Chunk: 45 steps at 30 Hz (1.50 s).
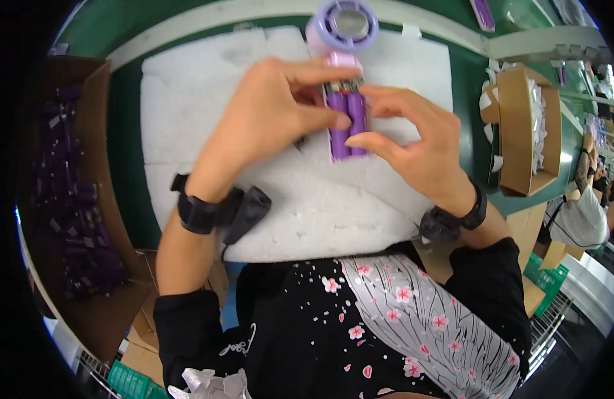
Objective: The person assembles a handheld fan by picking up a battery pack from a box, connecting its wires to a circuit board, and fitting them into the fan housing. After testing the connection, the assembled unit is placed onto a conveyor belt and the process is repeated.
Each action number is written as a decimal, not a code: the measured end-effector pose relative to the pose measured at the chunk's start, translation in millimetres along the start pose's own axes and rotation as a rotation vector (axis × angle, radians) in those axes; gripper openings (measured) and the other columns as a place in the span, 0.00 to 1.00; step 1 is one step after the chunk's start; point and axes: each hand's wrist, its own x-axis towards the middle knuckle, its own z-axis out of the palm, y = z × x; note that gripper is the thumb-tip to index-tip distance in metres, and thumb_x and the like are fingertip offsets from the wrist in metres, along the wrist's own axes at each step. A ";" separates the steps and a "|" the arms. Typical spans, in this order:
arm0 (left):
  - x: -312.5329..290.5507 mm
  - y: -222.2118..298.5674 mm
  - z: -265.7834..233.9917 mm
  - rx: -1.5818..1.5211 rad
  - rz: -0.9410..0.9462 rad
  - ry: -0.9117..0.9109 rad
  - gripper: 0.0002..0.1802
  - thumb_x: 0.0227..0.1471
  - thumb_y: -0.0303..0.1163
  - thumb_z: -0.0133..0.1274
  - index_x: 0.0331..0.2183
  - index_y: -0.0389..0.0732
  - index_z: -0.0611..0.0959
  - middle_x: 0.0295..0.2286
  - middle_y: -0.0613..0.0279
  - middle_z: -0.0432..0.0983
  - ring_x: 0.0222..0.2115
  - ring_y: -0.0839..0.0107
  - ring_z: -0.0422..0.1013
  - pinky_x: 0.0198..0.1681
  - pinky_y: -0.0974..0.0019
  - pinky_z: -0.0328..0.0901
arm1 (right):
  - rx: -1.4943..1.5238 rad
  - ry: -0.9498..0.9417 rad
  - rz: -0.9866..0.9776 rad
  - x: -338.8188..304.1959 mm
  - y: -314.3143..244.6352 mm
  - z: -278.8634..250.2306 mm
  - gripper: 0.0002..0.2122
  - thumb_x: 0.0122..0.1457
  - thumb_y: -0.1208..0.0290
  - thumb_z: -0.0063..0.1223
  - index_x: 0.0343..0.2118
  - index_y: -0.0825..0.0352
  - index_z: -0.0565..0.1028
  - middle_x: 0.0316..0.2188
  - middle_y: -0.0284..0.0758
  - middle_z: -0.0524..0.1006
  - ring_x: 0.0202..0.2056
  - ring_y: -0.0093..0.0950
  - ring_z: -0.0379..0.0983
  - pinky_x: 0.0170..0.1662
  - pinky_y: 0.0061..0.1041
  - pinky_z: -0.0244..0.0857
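A lilac handheld fan [318,34] lies on the white foam pad with its round head at the far side and its handle toward me. The handle is uncovered, showing two purple battery cells [339,136] side by side and a small circuit board [343,85] above them. My left hand [264,110] grips the handle from the left, its thumb on the left cell and its forefinger across the handle's top. From the right, my right hand [423,136] closes on the handle, thumb tip at the right cell and fingers near the board. Some fingertips are hidden.
The white foam pad [307,219] covers the green bench [131,166]. At left stands a deep cardboard box [98,113] full of purple battery packs [74,193]. An open carton [513,133] with white pieces is at right. Another person [579,213] is at the far right.
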 end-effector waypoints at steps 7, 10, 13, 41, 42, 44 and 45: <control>-4.5 9.7 25.5 0.058 -0.003 -0.036 0.28 0.34 0.28 0.67 0.44 0.45 0.83 0.27 0.54 0.81 0.21 0.73 0.73 0.29 0.71 0.68 | 0.020 0.088 0.037 -5.2 8.0 2.8 0.07 0.45 0.78 0.65 0.28 0.68 0.78 0.27 0.34 0.77 0.28 0.25 0.72 0.30 0.22 0.65; -4.7 6.6 24.0 0.069 0.044 -0.025 0.28 0.34 0.28 0.68 0.43 0.45 0.84 0.27 0.53 0.81 0.22 0.69 0.75 0.31 0.69 0.69 | 0.075 -0.007 0.174 -0.7 -0.3 -3.5 0.04 0.46 0.78 0.63 0.25 0.68 0.78 0.25 0.33 0.75 0.26 0.27 0.71 0.30 0.23 0.64; -3.5 -1.3 25.4 0.080 0.104 -0.009 0.28 0.33 0.28 0.68 0.43 0.45 0.84 0.28 0.52 0.81 0.23 0.67 0.76 0.32 0.68 0.70 | -0.020 -0.097 0.145 -5.1 -0.7 -8.3 0.06 0.46 0.77 0.64 0.28 0.69 0.78 0.28 0.35 0.76 0.29 0.29 0.72 0.31 0.24 0.65; 36.0 -25.3 34.4 0.139 0.441 0.215 0.23 0.44 0.25 0.56 0.46 0.42 0.80 0.31 0.51 0.79 0.25 0.63 0.76 0.33 0.64 0.71 | -0.622 -0.099 -0.058 224.6 229.3 -41.6 0.24 0.46 0.73 0.55 0.50 0.66 0.71 0.49 0.48 0.73 0.51 0.44 0.68 0.56 0.36 0.61; 34.8 -26.0 32.5 0.143 0.421 0.252 0.23 0.44 0.25 0.56 0.46 0.42 0.80 0.31 0.51 0.79 0.25 0.63 0.76 0.33 0.64 0.71 | -0.599 -0.063 -0.002 219.0 223.2 -37.0 0.22 0.45 0.72 0.55 0.47 0.66 0.73 0.43 0.48 0.76 0.47 0.46 0.71 0.54 0.38 0.63; 31.9 -25.1 29.2 0.145 0.418 0.316 0.20 0.44 0.25 0.55 0.44 0.41 0.81 0.30 0.51 0.79 0.25 0.60 0.76 0.33 0.63 0.70 | -0.586 -0.077 -0.057 203.1 178.6 -33.8 0.21 0.44 0.67 0.59 0.44 0.67 0.75 0.34 0.45 0.79 0.37 0.45 0.75 0.45 0.40 0.67; 29.8 -26.9 27.9 0.145 0.413 0.343 0.19 0.45 0.25 0.54 0.43 0.41 0.81 0.30 0.50 0.79 0.25 0.59 0.76 0.33 0.62 0.70 | -0.575 -0.124 0.020 195.4 148.0 -31.2 0.19 0.45 0.66 0.59 0.42 0.67 0.75 0.32 0.43 0.79 0.35 0.44 0.75 0.41 0.38 0.67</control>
